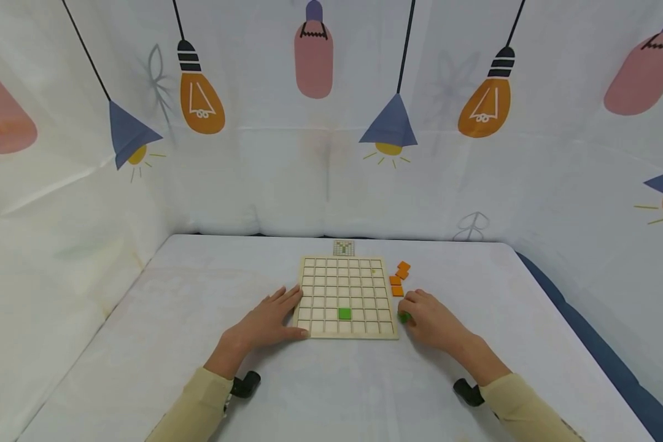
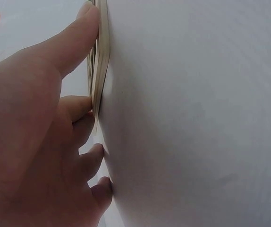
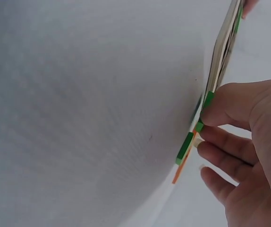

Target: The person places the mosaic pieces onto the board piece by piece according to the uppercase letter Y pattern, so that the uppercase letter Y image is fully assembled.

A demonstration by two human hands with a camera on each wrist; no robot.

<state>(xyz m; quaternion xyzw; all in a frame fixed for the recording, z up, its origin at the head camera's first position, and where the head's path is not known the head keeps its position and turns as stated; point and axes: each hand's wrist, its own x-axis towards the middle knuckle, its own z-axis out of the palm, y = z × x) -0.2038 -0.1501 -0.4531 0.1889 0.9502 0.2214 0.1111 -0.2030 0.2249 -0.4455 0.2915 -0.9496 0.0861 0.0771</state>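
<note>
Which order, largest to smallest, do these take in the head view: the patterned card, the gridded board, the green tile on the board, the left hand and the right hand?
1. Gridded board
2. Left hand and right hand: too alike to rank
3. Patterned card
4. Green tile on the board

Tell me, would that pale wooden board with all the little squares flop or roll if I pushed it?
The pale wooden grid board probably wouldn't flop, because its edges look straight. It likely wouldn't roll either: lying flat on the white table, it would probably just slide.
</note>
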